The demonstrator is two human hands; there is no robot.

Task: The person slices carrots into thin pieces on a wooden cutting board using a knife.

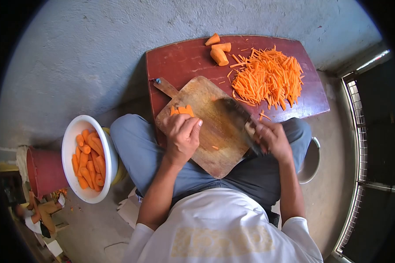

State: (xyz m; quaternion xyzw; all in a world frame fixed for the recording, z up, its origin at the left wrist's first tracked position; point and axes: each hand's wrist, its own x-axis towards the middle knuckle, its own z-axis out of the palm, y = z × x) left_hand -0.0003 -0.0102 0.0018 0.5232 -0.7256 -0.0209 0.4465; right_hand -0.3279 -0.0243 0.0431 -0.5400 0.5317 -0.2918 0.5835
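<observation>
A wooden cutting board (215, 127) lies tilted across my lap and the near edge of the red table. My left hand (183, 136) is closed at the board's left side, its fingers curled over carrot slices (183, 110) that stick out beyond the knuckles. My right hand (270, 138) grips a knife (232, 115) by its handle over the board's right side. Motion blurs the broad dark blade. One small carrot piece (215, 147) rests low on the board. Beyond it, a heap of carrot strips (272, 79) covers part of the table.
Carrot chunks (219, 53) sit at the back of the red table (180, 57). To the left stands a white basin (70, 175) of peeled carrots (90, 160), beside a red bucket (46, 171). A metal bowl (311, 164) is on the right. Another person (37, 215) sits at lower left.
</observation>
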